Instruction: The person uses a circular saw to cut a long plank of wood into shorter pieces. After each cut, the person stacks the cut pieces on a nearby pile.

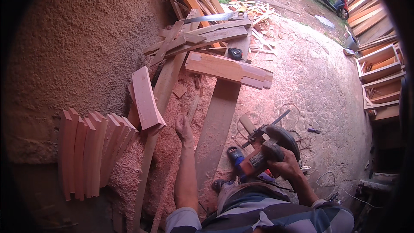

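My right hand (286, 167) is wrapped round the handle of a circular saw (272, 147), which hangs beside my legs. The saw has a round dark guard and a metal rod sticking out from its front. My left hand (184, 129) is raised above the planks with its fingers curled in, and nothing shows in them. Just left of it a curved wooden piece (145, 99) leans across the edge of a long plank (166, 95). Farther left, several curved wooden pieces (88, 151) stand side by side in a row.
A wide board (222, 116) runs away from me, with a thick wooden piece (215, 67) across it. Beyond lie a tape measure (235, 53), a hand saw (211, 18) and stacked offcuts. Cables (297, 125) trail over the floor at right; wooden frames (381, 62) line the right side.
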### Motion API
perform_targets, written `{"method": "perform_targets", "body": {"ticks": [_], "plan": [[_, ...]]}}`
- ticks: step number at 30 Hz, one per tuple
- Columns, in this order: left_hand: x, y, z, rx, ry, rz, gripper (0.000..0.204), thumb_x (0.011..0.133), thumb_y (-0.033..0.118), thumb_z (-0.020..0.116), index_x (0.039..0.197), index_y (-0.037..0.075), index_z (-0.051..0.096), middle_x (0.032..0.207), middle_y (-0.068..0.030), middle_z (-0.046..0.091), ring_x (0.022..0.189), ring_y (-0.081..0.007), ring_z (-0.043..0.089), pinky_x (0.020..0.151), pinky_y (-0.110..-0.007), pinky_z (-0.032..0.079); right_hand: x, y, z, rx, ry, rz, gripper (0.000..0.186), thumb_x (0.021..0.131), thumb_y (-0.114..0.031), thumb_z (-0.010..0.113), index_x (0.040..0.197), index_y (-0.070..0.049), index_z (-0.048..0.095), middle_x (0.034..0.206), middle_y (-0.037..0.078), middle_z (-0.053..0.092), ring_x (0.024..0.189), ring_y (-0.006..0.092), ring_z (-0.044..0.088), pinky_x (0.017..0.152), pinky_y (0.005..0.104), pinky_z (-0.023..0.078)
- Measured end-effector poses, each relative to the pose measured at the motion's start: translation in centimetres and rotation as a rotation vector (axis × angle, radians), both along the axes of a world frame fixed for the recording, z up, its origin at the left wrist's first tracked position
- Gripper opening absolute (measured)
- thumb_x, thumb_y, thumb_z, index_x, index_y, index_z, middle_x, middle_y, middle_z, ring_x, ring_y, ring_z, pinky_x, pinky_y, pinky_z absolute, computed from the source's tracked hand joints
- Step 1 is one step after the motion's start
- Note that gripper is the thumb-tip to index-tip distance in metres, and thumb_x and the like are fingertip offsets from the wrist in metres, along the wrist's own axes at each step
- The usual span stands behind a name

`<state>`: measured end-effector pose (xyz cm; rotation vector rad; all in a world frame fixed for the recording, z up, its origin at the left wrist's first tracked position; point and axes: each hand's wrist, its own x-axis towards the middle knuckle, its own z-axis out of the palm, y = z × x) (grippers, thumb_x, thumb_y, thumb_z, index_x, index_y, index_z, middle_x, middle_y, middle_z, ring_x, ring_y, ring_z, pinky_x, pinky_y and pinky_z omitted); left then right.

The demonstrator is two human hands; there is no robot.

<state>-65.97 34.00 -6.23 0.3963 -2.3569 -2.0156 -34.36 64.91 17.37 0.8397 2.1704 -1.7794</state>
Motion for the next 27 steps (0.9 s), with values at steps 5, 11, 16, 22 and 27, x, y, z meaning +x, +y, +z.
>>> {"method": "perform_targets", "body": {"ticks": [5, 11, 16, 22, 27], "plan": [[-3.2, 9.4, -3.0, 0.453, -0.307, -0.099, 0.037, 0.098, 0.030, 0.069, 0.121, 0.002, 0.061, 0.114, -0.0092, 0.061, 0.099, -0.0179, 0.058, 0.086, -0.033, 0.048, 2.0, 1.7, -0.8, -0.118, 0.044, -0.271, 0.047, 0.080, -0.012, 0.074, 0.124, 0.001, 0.064, 0.100, 0.006, 0.070, 0.085, 0.0148, 0.065, 0.077, 0.0332, 0.055], [-10.5, 19.7, -4.1, 0.613, -0.360, -0.013, 0.085, 0.087, 0.048, 0.081, 0.148, 0.003, 0.043, 0.140, -0.0124, 0.055, 0.124, -0.0217, 0.053, 0.104, -0.038, 0.044, 5.2, 4.2, -3.6, 0.014, -0.007, -0.368, 0.050, 0.078, -0.008, 0.074, 0.127, 0.000, 0.066, 0.109, 0.008, 0.072, 0.097, 0.0173, 0.066, 0.090, 0.0337, 0.052], [-18.3, 25.7, -5.8, 0.330, -0.433, 0.019, 0.084, 0.083, 0.045, 0.084, 0.149, 0.008, 0.047, 0.143, -0.0084, 0.056, 0.131, -0.0253, 0.052, 0.112, -0.043, 0.042, 9.5, 5.6, -6.4, 0.048, -0.127, -0.490, 0.055, 0.074, -0.002, 0.076, 0.128, 0.001, 0.066, 0.116, 0.012, 0.072, 0.107, 0.0219, 0.068, 0.097, 0.0349, 0.051], [-20.5, 25.5, -8.1, 0.765, -0.395, -0.107, 0.073, 0.087, 0.051, 0.077, 0.146, 0.014, 0.053, 0.144, -0.0053, 0.058, 0.133, -0.0266, 0.053, 0.115, -0.053, 0.037, 13.2, 6.1, -9.2, 0.048, -0.228, -0.595, 0.045, 0.074, -0.009, 0.074, 0.118, 0.001, 0.069, 0.109, 0.011, 0.074, 0.100, 0.0200, 0.070, 0.091, 0.0342, 0.054], [-16.5, 23.3, -5.0, 0.842, -0.249, 0.021, 0.073, 0.086, 0.037, 0.083, 0.145, 0.011, 0.050, 0.138, -0.0071, 0.059, 0.127, -0.0266, 0.056, 0.108, -0.047, 0.047, 14.1, 6.7, -11.1, -0.027, -0.241, -0.653, 0.039, 0.075, -0.010, 0.074, 0.113, 0.001, 0.071, 0.102, 0.009, 0.074, 0.092, 0.0180, 0.070, 0.083, 0.0328, 0.055]]}}
